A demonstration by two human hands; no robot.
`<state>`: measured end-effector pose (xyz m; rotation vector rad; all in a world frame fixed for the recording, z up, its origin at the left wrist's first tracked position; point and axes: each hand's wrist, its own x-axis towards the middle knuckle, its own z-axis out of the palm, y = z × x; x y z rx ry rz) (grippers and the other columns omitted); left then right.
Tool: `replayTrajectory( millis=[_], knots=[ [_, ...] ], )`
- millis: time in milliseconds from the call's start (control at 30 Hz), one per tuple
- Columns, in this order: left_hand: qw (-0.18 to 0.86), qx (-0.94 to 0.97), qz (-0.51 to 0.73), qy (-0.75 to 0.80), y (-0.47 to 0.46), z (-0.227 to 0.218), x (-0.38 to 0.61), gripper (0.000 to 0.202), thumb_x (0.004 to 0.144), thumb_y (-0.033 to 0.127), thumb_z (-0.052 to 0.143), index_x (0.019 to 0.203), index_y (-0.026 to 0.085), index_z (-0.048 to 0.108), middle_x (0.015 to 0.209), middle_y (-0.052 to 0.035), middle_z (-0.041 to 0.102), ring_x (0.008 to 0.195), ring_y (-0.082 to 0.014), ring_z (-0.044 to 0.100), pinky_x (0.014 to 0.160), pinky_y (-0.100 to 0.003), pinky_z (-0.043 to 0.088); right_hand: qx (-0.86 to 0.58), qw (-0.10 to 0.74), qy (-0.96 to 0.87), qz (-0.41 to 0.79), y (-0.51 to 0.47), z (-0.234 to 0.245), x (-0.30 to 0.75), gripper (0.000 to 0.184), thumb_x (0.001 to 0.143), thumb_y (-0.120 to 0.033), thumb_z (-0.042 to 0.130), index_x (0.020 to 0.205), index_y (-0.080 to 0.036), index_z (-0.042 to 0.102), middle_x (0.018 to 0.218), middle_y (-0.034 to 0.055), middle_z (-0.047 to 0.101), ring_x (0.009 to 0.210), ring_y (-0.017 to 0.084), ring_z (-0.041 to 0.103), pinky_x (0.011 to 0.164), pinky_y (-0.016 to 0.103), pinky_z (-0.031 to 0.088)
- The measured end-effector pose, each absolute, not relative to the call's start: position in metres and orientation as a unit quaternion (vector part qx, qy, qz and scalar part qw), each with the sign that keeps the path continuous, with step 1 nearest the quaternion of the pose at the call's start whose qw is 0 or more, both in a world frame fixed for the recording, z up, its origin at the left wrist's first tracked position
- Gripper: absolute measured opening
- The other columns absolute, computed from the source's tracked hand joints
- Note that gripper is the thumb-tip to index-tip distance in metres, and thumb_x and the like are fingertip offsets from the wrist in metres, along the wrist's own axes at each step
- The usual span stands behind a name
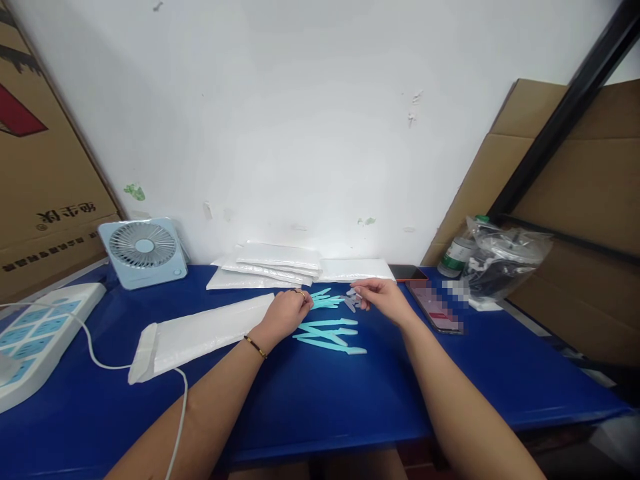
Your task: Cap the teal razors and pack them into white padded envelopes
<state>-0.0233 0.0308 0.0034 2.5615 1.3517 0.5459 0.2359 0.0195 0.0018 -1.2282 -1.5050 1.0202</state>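
Several turquoise eyebrow razors fan out from my left hand, whose fingers are closed round their handle ends. My right hand pinches a small translucent blade cover at the far ends of the bunch. Other translucent covers lie just below those fingertips; whether they are on the razors I cannot tell. Nearer to me, more turquoise eyebrow razors with pale covered tips lie loosely crossed on the blue table. Under my left wrist, a long white padded mailer lies with its flap end to the left.
White padded mailers are stacked against the wall. A light-blue fan and a power strip with a white cable stand left. On the right are a phone, a bottle and a plastic-wrapped item. Cardboard flanks both sides.
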Motion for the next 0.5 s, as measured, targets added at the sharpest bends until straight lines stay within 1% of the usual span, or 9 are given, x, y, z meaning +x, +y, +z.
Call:
replayTrajectory(
  millis=[67,133,267,500],
  knots=[
    [0.109,0.862,0.194,0.455,0.031,0.003,-0.024,0.023,0.088,0.026,0.041,0.081,0.019,0.062,0.084,-0.0032,0.067,0.077,-0.0161,0.06,0.066,-0.025,0.041,-0.477,0.48,-0.584,0.449,0.018,0.004,0.235,0.039,0.067,-0.042,0.073,0.093,-0.015,0.069,0.067,0.0036,0.068,0.058,0.015,0.063,0.055,0.027,0.051],
    [0.119,0.858,0.204,0.455,0.032,0.002,-0.024,0.022,0.088,0.026,0.042,0.08,0.019,0.062,0.084,-0.0026,0.067,0.076,-0.0157,0.06,0.066,-0.024,0.041,-0.471,0.487,-0.559,0.478,0.018,0.005,0.236,0.037,0.064,-0.041,0.075,0.089,-0.014,0.069,0.071,0.0054,0.069,0.063,0.017,0.066,0.058,0.027,0.052],
    [0.131,0.857,0.212,0.452,0.032,0.002,-0.025,0.022,0.088,0.027,0.042,0.082,0.019,0.061,0.084,-0.003,0.066,0.075,-0.0158,0.059,0.064,-0.024,0.04,-0.478,0.479,-0.55,0.489,0.019,0.004,0.235,0.035,0.065,-0.046,0.073,0.077,-0.013,0.068,0.066,0.0055,0.068,0.057,0.016,0.065,0.053,0.025,0.051],
    [0.136,0.855,0.224,0.448,0.033,0.0,-0.024,0.021,0.087,0.028,0.042,0.082,0.02,0.06,0.082,-0.0022,0.066,0.074,-0.0157,0.059,0.063,-0.024,0.039,-0.471,0.441,-0.581,0.497,0.017,0.002,0.223,0.036,0.069,-0.046,0.07,0.078,-0.012,0.067,0.062,0.0038,0.067,0.054,0.013,0.063,0.052,0.023,0.049]
  ],
)
